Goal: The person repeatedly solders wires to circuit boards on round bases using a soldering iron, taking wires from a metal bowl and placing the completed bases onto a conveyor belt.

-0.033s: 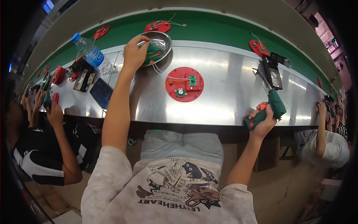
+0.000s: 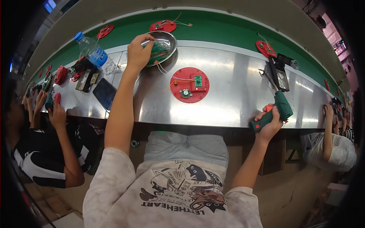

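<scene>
Left hand [image 2: 137, 53]: fingers pinched, reaching into steel bowl [image 2: 169, 38] of green wires [image 2: 157, 48] at 11 o'clock; isolate one wire.
Right hand [image 2: 269, 123]: clenched on green electric screwdriver [image 2: 274, 111] at 3 o'clock; keep steady.
Red disc [image 2: 189, 84]: centre, 12 o'clock.

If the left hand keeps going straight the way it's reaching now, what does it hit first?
The left hand already sits at the rim of the metal bowl, its fingers pointing into it. Going on, it would most likely meet the green wires inside first, though depth is hard to judge.
</scene>
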Motion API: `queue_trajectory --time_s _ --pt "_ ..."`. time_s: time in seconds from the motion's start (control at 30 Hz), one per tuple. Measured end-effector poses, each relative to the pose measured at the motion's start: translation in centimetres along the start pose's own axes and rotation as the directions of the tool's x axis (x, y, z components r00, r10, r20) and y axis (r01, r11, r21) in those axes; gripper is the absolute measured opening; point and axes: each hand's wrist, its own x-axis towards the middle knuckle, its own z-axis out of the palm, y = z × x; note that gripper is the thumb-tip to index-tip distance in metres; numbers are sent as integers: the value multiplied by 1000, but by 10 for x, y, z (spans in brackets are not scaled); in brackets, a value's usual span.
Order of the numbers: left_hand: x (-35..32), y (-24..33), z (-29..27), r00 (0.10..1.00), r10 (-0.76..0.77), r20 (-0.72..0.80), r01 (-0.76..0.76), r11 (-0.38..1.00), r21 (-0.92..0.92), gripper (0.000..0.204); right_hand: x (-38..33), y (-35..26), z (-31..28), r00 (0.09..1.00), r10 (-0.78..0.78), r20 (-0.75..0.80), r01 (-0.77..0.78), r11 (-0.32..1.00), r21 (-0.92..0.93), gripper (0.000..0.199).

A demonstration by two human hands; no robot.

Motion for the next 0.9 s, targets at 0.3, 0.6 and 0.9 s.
queue_trajectory --time_s 0.3,0.6,0.9 --pt "-29 136 -36 926 210 314 -101 939 -328 20 -18 -11 6 957 19 289 -8 999 -39 29" --pt "-95 120 4 933 182 311 -124 973 -197 10 -52 -3 31 822 89 563 85 957 -276 48" --pt "-105 118 17 939 222 262 -207 975 -85 12 -54 -1 39 768 165 619 47 949 -312 46"
